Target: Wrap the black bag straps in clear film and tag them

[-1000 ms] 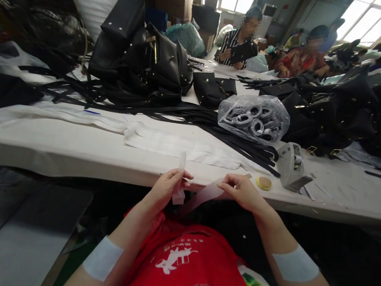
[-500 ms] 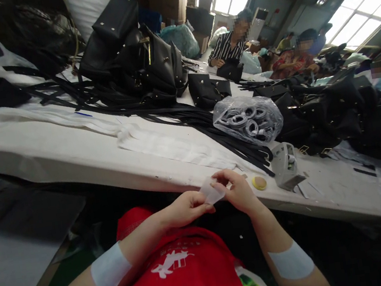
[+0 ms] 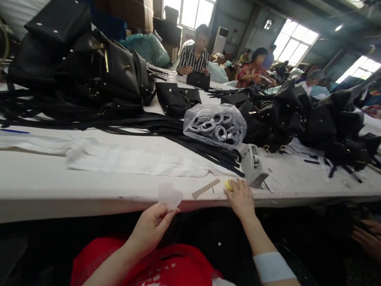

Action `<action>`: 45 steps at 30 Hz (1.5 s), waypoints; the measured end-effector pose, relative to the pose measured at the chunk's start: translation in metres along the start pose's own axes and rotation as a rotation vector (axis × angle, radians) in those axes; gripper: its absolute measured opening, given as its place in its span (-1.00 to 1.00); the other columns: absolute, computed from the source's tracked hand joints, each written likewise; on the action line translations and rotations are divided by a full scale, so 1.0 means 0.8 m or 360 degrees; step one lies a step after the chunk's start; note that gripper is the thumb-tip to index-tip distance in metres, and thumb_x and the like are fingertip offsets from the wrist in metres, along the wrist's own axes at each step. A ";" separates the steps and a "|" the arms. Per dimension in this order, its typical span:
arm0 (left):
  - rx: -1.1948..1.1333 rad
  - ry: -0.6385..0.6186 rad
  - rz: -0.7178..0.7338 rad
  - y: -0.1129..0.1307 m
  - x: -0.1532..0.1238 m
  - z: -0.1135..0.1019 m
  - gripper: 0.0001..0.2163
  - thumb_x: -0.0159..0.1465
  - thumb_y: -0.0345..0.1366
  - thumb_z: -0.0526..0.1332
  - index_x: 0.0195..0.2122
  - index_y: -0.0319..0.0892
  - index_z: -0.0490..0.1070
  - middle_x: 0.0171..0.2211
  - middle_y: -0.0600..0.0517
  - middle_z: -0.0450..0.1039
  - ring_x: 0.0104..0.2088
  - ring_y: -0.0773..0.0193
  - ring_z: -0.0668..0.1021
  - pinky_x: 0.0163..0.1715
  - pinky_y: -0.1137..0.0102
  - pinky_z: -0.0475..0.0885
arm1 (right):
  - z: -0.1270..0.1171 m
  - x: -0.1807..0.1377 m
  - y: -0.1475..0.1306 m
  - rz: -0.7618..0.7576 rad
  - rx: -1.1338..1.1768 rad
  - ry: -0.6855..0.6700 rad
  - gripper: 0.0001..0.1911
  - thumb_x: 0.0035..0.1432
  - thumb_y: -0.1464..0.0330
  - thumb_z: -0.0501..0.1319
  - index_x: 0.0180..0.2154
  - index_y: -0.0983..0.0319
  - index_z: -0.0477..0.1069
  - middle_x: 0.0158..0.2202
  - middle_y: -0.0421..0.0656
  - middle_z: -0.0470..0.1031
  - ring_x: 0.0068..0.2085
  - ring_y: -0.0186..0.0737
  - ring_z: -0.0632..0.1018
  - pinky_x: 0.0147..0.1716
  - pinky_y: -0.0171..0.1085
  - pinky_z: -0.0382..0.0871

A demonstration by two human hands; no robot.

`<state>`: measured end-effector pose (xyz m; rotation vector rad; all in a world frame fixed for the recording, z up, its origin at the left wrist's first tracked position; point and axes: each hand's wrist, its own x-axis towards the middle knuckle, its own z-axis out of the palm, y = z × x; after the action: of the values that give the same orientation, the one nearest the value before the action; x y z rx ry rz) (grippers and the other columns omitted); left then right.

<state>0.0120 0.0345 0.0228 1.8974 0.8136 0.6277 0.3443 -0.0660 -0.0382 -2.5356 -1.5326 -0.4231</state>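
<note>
My left hand [image 3: 158, 224] pinches a thin, translucent white sheet [image 3: 170, 196] between thumb and fingers, just in front of the table edge. My right hand [image 3: 240, 196] is at the table edge with its fingers curled over a small, round yellow thing [image 3: 229, 185], which they partly cover. Between my hands, a narrow tan strip [image 3: 206, 188] lies on the white table [image 3: 136, 189]. Just right of my right hand stands a grey tape dispenser [image 3: 254, 166].
Behind the dispenser sits a clear bag of rings [image 3: 213, 124], beside long black straps [image 3: 159, 127]. Black handbags [image 3: 112, 73] pile up at left, more [image 3: 294, 115] at right. Co-workers sit across the table; another person's hands [image 3: 377, 239] show at lower right.
My right hand has let go of the white sheet and moved right onto the yellow thing. My left hand keeps the sheet. The view has turned right.
</note>
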 end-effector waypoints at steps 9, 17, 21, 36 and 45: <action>0.0204 -0.0007 0.0183 0.011 0.000 0.012 -0.69 0.36 -0.20 0.05 -0.37 -0.15 0.55 -0.36 -0.03 0.52 -0.32 0.21 0.52 -0.23 0.40 0.39 | -0.090 0.000 -0.070 -0.0042 0.1000 0.0157 -0.59 0.25 0.22 0.11 0.04 0.32 0.38 -0.13 0.09 0.49 -0.12 -0.01 0.49 -0.06 -0.05 0.36; 0.0443 0.0075 0.0260 0.011 -0.011 0.008 -0.78 0.34 -0.26 0.11 -0.24 -0.16 0.56 -0.23 -0.08 0.56 -0.18 0.12 0.55 -0.09 0.31 0.40 | -0.139 -0.028 -0.187 -0.0308 0.1785 -0.0418 -0.82 0.19 0.27 0.22 -0.29 0.23 0.53 -0.36 -0.11 0.55 -0.35 -0.20 0.52 -0.32 -0.27 0.40; 0.0263 -0.0005 0.0333 0.015 -0.017 -0.012 -0.54 0.05 -0.07 0.42 -0.05 -0.15 0.49 -0.10 -0.06 0.53 -0.09 0.08 0.52 -0.05 0.32 0.39 | -0.149 -0.016 -0.188 -0.0633 0.1729 -0.0463 -0.86 0.19 0.35 0.22 -0.36 0.20 0.55 -0.41 -0.16 0.51 -0.34 -0.24 0.50 -0.31 -0.29 0.36; -0.0155 -0.0356 0.0356 0.028 -0.024 -0.025 -0.58 0.37 -0.11 0.08 -0.57 -0.25 0.37 -0.55 0.09 0.32 -0.50 0.40 0.36 -0.44 0.51 0.25 | -0.145 -0.019 -0.196 -0.0600 0.1996 -0.0557 -0.81 0.05 0.35 0.36 -0.54 0.24 0.45 -0.55 -0.22 0.48 -0.51 -0.33 0.44 -0.47 -0.35 0.27; -0.0077 -0.0303 0.0415 0.038 -0.014 -0.035 -0.62 0.35 -0.16 0.09 -0.57 -0.25 0.34 -0.56 0.12 0.25 -0.51 0.40 0.34 -0.44 0.52 0.23 | -0.165 -0.004 -0.209 -0.0805 0.1955 -0.0437 -0.85 0.12 0.29 0.30 -0.42 0.23 0.47 -0.47 -0.21 0.42 -0.44 -0.31 0.40 -0.44 -0.33 0.26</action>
<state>-0.0070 0.0317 0.0609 1.9998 0.4295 0.6063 0.1735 -0.0259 0.0828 -1.2767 -1.7006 0.6711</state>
